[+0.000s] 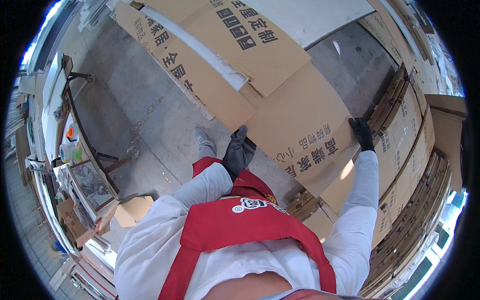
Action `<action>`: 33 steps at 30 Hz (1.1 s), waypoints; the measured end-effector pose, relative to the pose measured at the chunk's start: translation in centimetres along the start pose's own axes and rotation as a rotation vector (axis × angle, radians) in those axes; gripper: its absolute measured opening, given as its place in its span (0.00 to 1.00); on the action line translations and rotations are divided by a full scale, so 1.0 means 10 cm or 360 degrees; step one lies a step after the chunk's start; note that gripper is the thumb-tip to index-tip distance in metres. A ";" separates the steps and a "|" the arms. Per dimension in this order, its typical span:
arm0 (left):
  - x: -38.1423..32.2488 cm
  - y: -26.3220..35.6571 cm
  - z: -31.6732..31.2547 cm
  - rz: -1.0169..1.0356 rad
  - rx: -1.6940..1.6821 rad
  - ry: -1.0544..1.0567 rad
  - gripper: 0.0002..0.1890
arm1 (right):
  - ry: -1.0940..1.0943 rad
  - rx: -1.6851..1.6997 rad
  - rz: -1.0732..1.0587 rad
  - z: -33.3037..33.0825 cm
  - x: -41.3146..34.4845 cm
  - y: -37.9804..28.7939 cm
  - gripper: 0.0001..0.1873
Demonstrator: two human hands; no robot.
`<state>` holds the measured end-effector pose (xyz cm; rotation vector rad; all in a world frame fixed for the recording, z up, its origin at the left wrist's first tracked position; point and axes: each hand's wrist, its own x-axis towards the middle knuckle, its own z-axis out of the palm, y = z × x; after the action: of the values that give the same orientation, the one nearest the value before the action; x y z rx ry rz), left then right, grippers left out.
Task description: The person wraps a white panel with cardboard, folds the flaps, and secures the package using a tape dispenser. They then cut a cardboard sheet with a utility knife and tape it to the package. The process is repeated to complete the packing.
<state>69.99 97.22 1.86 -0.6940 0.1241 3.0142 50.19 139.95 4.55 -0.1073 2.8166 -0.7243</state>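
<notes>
A large printed cardboard sheet stretches in front of me, with flaps folded along its far part. My left hand, in a black glove, grips the sheet's near edge, its thumb uppermost and its other fingers mostly hidden. At the right edge, my right hand, also gloved in black, is closed on the cardboard. Between the long printed left flap and the printed upper flap shows a strip of white material. Torn, rough edges run along the flaps.
Stacks of flat cardboard stand close on my right, with an open brown carton beyond. A white panel lies at the top. At left, a wheeled work table carries tape rolls. Concrete floor shows between.
</notes>
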 end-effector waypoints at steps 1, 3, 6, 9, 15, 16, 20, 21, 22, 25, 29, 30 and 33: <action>0.00 -0.05 -0.01 -0.0052 0.0053 -0.0035 0.17 | -0.0021 0.0037 0.0050 0.01 0.04 -0.04 0.21; -0.04 -0.14 0.00 -0.0110 0.0171 -0.0084 0.18 | 0.0017 -0.0005 -0.0020 0.02 0.08 -0.10 0.21; -0.08 -0.22 0.06 0.0026 0.0354 -0.0276 0.19 | 0.0037 0.0042 -0.0073 0.05 0.12 -0.12 0.21; -0.02 -0.19 0.12 0.0079 0.0566 -0.0184 0.20 | 0.0016 0.0239 0.0034 0.09 0.16 -0.08 0.22; 0.08 -0.11 0.22 0.0401 0.0513 -0.0051 0.20 | -0.0037 0.0072 0.0003 0.22 0.28 -0.17 0.22; 0.04 -0.13 0.24 0.0223 0.0507 0.0065 0.19 | -0.0090 0.0184 0.0118 0.22 0.28 -0.23 0.22; -0.09 -0.11 0.26 -0.0013 0.0702 0.0209 0.17 | 0.0049 0.0059 -0.0094 0.18 0.28 -0.48 0.22; -0.11 -0.09 0.26 -0.0115 0.0833 0.0281 0.17 | 0.0088 0.0111 -0.0133 0.19 0.30 -0.54 0.22; -0.10 -0.06 0.25 0.0103 0.1003 0.0219 0.17 | 0.0080 0.0144 -0.0077 0.21 0.34 -0.61 0.22; -0.11 -0.01 0.21 0.0105 0.0798 -0.0061 0.17 | 0.0055 0.0271 -0.0051 0.29 0.47 -0.76 0.20; -0.19 -0.11 0.16 -0.0381 0.0896 0.0163 0.17 | 0.0015 0.0348 -0.0027 0.27 0.45 -0.81 0.18; -0.17 -0.10 0.14 -0.0281 0.0983 0.0088 0.15 | 0.0018 0.0518 -0.0038 0.26 0.42 -0.81 0.17; -0.09 0.00 0.10 -0.0244 0.1154 0.0439 0.16 | 0.0025 0.0610 -0.0354 0.27 0.43 -0.85 0.16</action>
<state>70.39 97.28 3.15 -0.9457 1.0442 2.4251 46.77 130.68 5.53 -0.3514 2.6477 -1.3029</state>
